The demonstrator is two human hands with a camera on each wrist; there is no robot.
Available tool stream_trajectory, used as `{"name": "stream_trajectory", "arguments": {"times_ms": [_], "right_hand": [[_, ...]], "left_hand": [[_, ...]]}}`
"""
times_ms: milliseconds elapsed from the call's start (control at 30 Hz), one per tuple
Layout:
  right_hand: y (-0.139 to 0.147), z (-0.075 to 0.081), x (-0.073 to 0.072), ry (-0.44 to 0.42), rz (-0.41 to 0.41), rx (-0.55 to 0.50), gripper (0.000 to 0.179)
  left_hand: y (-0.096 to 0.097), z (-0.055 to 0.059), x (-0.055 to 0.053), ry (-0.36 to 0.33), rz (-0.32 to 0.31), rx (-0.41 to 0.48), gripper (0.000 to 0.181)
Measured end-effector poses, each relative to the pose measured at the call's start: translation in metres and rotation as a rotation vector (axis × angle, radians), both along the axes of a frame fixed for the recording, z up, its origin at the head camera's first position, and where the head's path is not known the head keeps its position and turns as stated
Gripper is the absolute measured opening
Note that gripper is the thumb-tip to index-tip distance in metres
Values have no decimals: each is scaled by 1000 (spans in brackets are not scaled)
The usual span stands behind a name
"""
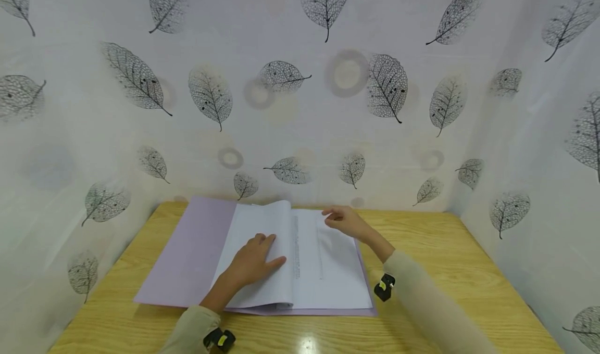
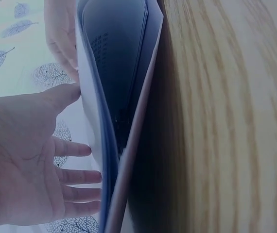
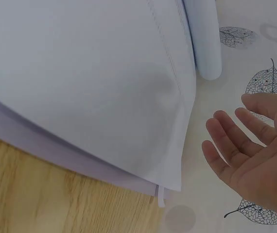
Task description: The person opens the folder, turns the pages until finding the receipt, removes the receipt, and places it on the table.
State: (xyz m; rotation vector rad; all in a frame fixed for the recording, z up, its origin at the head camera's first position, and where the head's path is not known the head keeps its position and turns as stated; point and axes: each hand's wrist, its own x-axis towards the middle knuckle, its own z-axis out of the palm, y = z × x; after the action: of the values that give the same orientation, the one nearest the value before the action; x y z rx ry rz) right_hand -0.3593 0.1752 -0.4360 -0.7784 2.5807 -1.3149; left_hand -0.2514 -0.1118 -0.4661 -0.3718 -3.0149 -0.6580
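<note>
A lilac folder lies spread on the table with white sheets in it. On the left, a stack of turned sheets bulges up near the spine. My left hand rests on that stack, its fingers straight against the paper in the left wrist view. Over the far part of the right-hand page, which bears narrow columns of small print, is my right hand. In the right wrist view its fingers are loosely bent, apart from the paper, with nothing between them.
The folder sits on a wood-grain table, with more tabletop to its right and along the front edge. A pale curtain with leaf prints surrounds the back and both sides. Each wrist wears a small black device.
</note>
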Motion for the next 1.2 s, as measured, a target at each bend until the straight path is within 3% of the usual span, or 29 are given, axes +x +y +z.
{"name": "stream_trajectory", "arguments": {"times_ms": [233,533,800,1200], "right_hand": [[8,-8,-13,150,-41,97,36],[20,-18,-28,209,-152,234,42],[29,-23,-36,138,-172,233,49],[33,-37,-44,110,-198,292,58]], "left_hand": [[-1,-1,-1,-12,6,13,75],[-4,-1,0,-26,-22,14,72],[-3,3,2,-30,-99,9,63],[-5,1,1,-90,-104,33,62]]}}
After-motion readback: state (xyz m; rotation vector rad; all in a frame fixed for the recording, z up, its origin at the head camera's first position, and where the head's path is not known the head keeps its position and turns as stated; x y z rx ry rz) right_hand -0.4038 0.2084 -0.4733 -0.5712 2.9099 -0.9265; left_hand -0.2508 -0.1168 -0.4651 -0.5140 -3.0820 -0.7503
